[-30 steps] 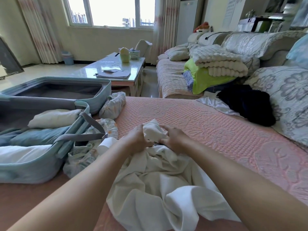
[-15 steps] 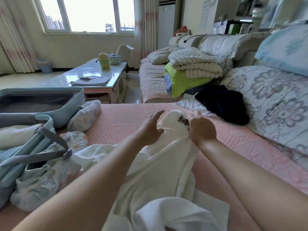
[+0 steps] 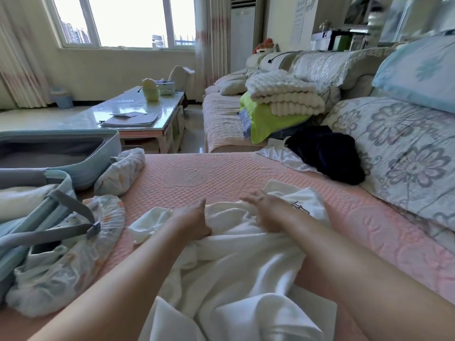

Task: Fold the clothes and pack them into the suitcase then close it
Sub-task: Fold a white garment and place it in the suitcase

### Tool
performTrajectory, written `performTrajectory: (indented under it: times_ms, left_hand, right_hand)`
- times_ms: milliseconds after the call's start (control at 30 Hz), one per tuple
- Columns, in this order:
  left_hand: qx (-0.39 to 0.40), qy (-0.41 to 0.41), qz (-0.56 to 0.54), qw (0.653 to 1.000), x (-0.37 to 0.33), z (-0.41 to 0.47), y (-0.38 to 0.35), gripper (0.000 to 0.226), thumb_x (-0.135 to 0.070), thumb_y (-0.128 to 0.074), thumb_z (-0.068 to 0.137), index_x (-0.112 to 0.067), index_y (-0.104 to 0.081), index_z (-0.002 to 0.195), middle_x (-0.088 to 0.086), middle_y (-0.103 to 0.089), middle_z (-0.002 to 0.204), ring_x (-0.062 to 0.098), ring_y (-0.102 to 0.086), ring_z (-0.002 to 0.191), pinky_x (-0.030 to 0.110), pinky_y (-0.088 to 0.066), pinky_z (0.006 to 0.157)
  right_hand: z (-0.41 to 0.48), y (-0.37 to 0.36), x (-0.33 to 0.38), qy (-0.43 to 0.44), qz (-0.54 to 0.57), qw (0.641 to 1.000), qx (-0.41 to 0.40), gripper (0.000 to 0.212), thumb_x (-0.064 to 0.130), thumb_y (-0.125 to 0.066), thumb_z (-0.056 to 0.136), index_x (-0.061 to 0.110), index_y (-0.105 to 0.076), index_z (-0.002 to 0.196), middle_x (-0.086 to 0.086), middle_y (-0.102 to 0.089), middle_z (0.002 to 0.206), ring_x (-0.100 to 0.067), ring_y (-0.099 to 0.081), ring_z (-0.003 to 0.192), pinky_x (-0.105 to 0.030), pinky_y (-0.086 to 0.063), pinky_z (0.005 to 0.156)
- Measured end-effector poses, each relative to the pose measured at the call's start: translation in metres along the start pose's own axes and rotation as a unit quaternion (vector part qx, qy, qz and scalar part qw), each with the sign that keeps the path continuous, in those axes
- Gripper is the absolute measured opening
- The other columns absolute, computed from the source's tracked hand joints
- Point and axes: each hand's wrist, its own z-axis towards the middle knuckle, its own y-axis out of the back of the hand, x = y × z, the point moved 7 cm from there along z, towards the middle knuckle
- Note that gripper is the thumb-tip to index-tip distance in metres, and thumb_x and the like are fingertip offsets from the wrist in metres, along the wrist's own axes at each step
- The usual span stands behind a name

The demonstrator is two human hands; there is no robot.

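The white garment (image 3: 246, 264) is lying crumpled on the pink cover (image 3: 221, 173). It is soft, smooth cloth, bunching into thick rounded folds between the two forearms, and it is showing a small dark printed mark near its far edge. The cover beneath is looking quilted, with a fine dimpled grain and stitched round motifs.

The left grip (image 3: 194, 222) is resting on a fold near the garment's middle, with the thumb pointing up and away. Its fingers are dipping into the cloth, so I cannot tell whether they are pinching it. The right grip (image 3: 267, 210) is lying on the garment just beside the mark, its fingers spread straight and slightly blurred, holding nothing.

To the left the suitcase (image 3: 110, 148) is sitting open on the cover — a pale blue hard shell with rounded corners and a grey lining. Pale folded cloth is lying in its near half, and grey straps (image 3: 66, 205) are hanging over its rim. A thin floral cloth (image 3: 73, 257) is spilling out under the straps, and a rolled floral bundle (image 3: 123, 168) is lying against the far half.

A dark garment (image 3: 327, 156) is lying heaped against a flowered cushion (image 3: 406, 156) at the right. Beyond it, ribbed cream blankets (image 3: 283, 94) are stacked on a lime-green cloth (image 3: 266, 119). A glossy worktop (image 3: 118, 108) is carrying flat papers (image 3: 130, 119).
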Motion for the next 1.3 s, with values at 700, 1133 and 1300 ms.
performTrajectory:
  times_ms: [700, 1133, 1300]
  left_hand:
    - [0.044, -0.049, -0.093, 0.993, 0.032, -0.073, 0.024, 0.052, -0.052, -0.041, 0.1, -0.014, -0.073, 0.086, -0.003, -0.067, 0.082, 0.017, -0.062, 0.079, 0.03, -0.049, 0.082]
    - [-0.022, -0.021, 0.069, 0.997, 0.029, -0.075, -0.004, 0.065, -0.049, -0.05, 0.096, -0.023, -0.028, 0.152, 0.004, -0.058, 0.136, 0.027, -0.056, 0.122, 0.035, -0.046, 0.091]
    - [-0.13, -0.01, 0.05, 0.99, 0.033, -0.054, 0.016, 0.026, -0.024, -0.046, 0.096, -0.019, -0.067, 0.109, 0.004, -0.068, 0.109, 0.025, -0.064, 0.098, 0.031, -0.049, 0.076]
  right_hand:
    - [-0.064, 0.002, 0.042, 0.056, 0.059, 0.989, 0.125, 0.004, 0.016, -0.059, 0.079, 0.02, -0.061, 0.077, 0.003, -0.061, 0.083, -0.021, -0.059, 0.078, -0.033, -0.048, 0.066]
    - [-0.034, 0.004, 0.044, 0.009, -0.015, 1.0, -0.026, 0.051, 0.011, -0.043, 0.1, 0.039, -0.045, 0.142, 0.007, -0.048, 0.149, -0.024, -0.055, 0.125, -0.038, -0.051, 0.092]
    - [-0.002, -0.009, 0.034, -0.049, -0.095, 0.994, 0.007, 0.057, 0.009, -0.037, 0.098, 0.03, -0.037, 0.15, -0.004, -0.05, 0.148, -0.029, -0.053, 0.129, -0.041, -0.05, 0.097]
